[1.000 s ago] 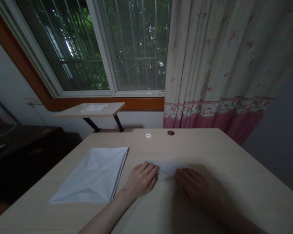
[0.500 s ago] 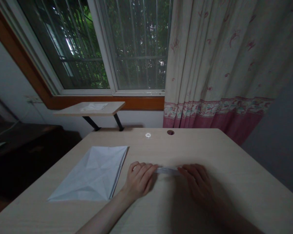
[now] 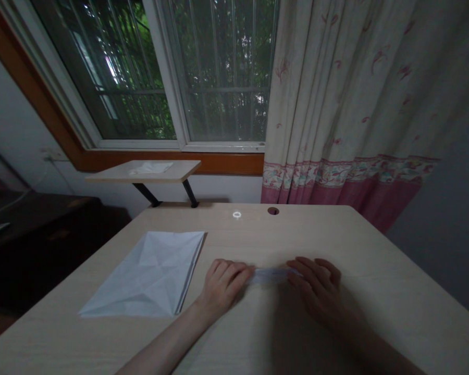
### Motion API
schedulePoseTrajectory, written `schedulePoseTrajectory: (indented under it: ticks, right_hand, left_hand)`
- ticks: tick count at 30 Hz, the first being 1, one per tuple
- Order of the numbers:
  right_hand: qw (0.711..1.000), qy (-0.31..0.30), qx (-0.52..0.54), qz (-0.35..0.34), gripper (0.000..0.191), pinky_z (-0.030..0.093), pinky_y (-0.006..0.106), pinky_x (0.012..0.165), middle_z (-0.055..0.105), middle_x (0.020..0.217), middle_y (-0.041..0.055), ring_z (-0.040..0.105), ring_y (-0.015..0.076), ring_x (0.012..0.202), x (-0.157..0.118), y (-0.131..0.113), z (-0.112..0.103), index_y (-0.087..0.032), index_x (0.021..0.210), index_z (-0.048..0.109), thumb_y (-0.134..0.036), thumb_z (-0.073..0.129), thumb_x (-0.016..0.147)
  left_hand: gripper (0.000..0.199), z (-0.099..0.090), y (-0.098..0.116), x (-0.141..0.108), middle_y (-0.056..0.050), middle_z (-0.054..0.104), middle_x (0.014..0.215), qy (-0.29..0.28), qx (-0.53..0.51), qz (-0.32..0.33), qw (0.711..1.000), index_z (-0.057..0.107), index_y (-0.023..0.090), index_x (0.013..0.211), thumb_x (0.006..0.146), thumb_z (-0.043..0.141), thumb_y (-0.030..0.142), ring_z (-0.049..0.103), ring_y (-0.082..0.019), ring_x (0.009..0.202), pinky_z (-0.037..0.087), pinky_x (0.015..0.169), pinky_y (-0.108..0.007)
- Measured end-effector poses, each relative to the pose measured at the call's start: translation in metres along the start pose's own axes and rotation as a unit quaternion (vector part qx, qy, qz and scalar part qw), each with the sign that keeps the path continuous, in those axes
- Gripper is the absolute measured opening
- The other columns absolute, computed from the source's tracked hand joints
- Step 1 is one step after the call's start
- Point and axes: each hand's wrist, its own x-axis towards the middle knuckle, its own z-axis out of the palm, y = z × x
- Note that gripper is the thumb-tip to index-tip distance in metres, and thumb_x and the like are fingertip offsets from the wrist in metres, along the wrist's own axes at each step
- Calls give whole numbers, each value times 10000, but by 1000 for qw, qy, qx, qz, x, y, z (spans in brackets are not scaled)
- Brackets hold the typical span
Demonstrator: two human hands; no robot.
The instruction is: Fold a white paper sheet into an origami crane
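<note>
Both grips lie flat and open — left hand [image 3: 224, 284] and right hand [image 3: 316, 286] press fingertips on either end of a folded paper strip [image 3: 271, 275], which lies between them on the worktop [image 3: 375, 281]. A creased white paper stack [image 3: 148, 276] rests well to the left.

Both hands lie flat, palms down, on the pale wooden table [image 3: 375, 271]: the left hand [image 3: 223, 284] and the right hand [image 3: 317, 289] press the two ends of a narrow folded paper strip [image 3: 271, 274] lying between them. To the left, just beside the left hand, a creased white paper sheet [image 3: 148, 276] lies flat on the table. At the far edge are a small round hole [image 3: 273, 211] and a bright ring of light [image 3: 236, 214]; beyond stand a small shelf [image 3: 140, 174], a barred window [image 3: 172, 73] and a patterned curtain [image 3: 355, 94].
</note>
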Motion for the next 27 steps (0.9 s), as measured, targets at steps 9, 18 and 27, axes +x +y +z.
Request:
schedulePoseTrajectory:
  ticks: [9, 18, 27]
  right_hand:
    - [996, 25, 50, 70, 220, 301, 385, 973, 748, 941, 11, 653, 174, 957, 10, -3, 4, -235, 907, 591, -213, 418, 1041]
    - [988, -9, 115, 100, 286, 319, 332, 851, 719, 809, -34, 633, 136, 722, 10, -2, 8, -227, 821, 545, -33, 379, 951]
    - [995, -16, 54, 87, 242, 303, 348, 832, 685, 770, -18, 600, 166, 730, 4, -4, 10, -234, 840, 565, -49, 431, 922]
  left_hand:
    - [311, 3, 4, 1, -68, 670, 938, -79, -31, -28, 996, 602, 183, 1084, 834, 444, 87, 526, -204, 803, 324, 704, -343]
    - [143, 1, 8, 3, -63, 667, 1086, -184, -62, -103, 975, 618, 201, 934, 931, 478, 231, 553, -221, 897, 305, 784, -371]
    - [258, -2, 12, 6, -71, 664, 1013, -126, -121, -98, 980, 579, 176, 922, 989, 375, 320, 549, -213, 876, 282, 769, -372]
